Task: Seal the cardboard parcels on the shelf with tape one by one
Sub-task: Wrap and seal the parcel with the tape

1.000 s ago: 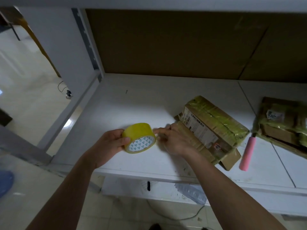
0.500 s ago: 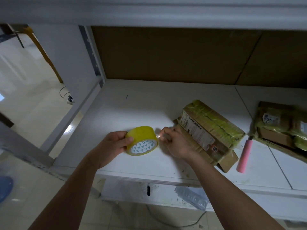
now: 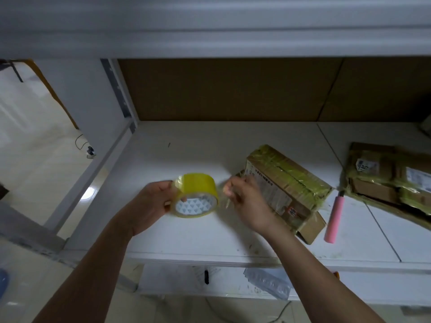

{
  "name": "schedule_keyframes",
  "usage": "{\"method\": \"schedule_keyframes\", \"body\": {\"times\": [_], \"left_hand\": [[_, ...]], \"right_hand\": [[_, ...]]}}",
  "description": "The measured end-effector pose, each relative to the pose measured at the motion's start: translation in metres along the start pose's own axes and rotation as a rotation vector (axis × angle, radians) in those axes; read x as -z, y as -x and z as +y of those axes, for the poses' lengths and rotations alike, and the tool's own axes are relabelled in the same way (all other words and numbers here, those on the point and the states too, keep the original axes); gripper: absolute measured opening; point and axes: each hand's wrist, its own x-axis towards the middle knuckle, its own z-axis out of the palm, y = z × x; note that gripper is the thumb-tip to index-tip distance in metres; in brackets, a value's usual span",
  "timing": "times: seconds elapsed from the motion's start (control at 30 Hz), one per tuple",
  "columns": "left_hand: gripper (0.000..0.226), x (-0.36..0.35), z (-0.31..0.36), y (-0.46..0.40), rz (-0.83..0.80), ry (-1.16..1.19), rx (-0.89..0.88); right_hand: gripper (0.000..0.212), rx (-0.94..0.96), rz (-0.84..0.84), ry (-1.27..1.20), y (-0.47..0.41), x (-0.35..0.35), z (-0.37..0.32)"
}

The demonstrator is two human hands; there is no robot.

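We hold the roll [image 3: 196, 198] in our left hand [image 3: 149, 206], thumb and fingers [image 3: 171, 183] clamped round its rim, above the shelf [image 3: 186, 155] near the front edge. Our right hand [image 3: 247, 203] is just beside the roll, fingertips [image 3: 227, 190] pinched together on what looks like the loose tape end; that part is blurred, so we judge it a pinch on the tape, not certain.

The box [image 3: 284, 192] lies on the shelf just behind the right hand, long side angled toward the front edge, already wrapped in yellow tape over the top, one brown end flap at the near corner looking unsealed.

Step in hand, as we judge it: draw out a length of tape. To do it well, we should keep the roll steady, pull the end straight and level so it does not fold onto itself, keep fingertips on the very tip only, then lay it on the box seam and press flat.

A pink-handled tool [image 3: 334, 217] lies right of the box, probably a cutter. More taped parcels [image 3: 391, 178] sit toward the right edge.

Writing: the roll's core shows a triangle pattern, no readable brand. The box has a white label with a barcode, text too small. A label on the right parcels shows large digits, not surely legible.
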Motion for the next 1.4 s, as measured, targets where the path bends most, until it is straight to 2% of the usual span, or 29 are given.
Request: {"method": "schedule_keyframes", "body": {"times": [0.07, 0.2, 0.3, 0.5, 0.6, 0.83, 0.93, 1.07, 1.13, 1.23, 1.3, 1.4], "left_hand": [[0.048, -0.001, 0.013, -0.001, -0.004, 0.068, -0.063], [0.043, -0.014, 0.042, -0.01, 0.01, 0.175, -0.096], [0.029, -0.032, 0.053, -0.023, -0.062, 0.296, -0.089], [0.033, -0.09, 0.066, -0.051, -0.091, 0.326, -0.018], [0.033, -0.114, 0.067, -0.063, -0.13, 0.269, 0.024], [0.03, -0.14, 0.061, -0.071, -0.183, 0.149, 0.074], [0.033, -0.138, 0.06, -0.065, -0.216, 0.028, 0.08], [0.036, -0.127, 0.057, -0.049, -0.258, -0.087, 0.114], [0.037, -0.123, 0.06, -0.042, -0.244, -0.123, 0.09], [0.036, -0.124, 0.072, -0.039, -0.183, -0.186, -0.018], [0.035, -0.126, 0.081, -0.037, -0.233, -0.205, -0.078], [0.076, -0.128, 0.087, -0.041, -0.329, -0.317, -0.095]], "right_hand": [[0.019, 0.091, 0.085, 0.07, -0.009, 0.017, -0.02], [0.007, 0.152, 0.111, 0.281, -0.023, 0.054, -0.052], [0.015, 0.048, 0.13, 0.255, -0.015, 0.071, -0.049], [0.025, -0.161, 0.284, 0.171, 0.009, 0.099, -0.021], [0.032, -0.25, 0.342, 0.136, 0.024, 0.114, -0.011], [0.036, -0.255, 0.473, 0.132, 0.042, 0.124, 0.003], [0.039, -0.231, 0.441, 0.138, 0.043, 0.126, 0.006], [0.037, -0.112, 0.297, 0.149, 0.041, 0.132, 0.006], [0.033, -0.041, 0.277, 0.13, 0.038, 0.132, 0.005], [0.029, 0.014, 0.34, 0.076, 0.033, 0.13, 0.005], [0.03, 0.002, 0.394, 0.053, 0.032, 0.128, 0.006], [0.037, -0.015, 0.438, -0.02, 0.033, 0.13, 0.01]]}}
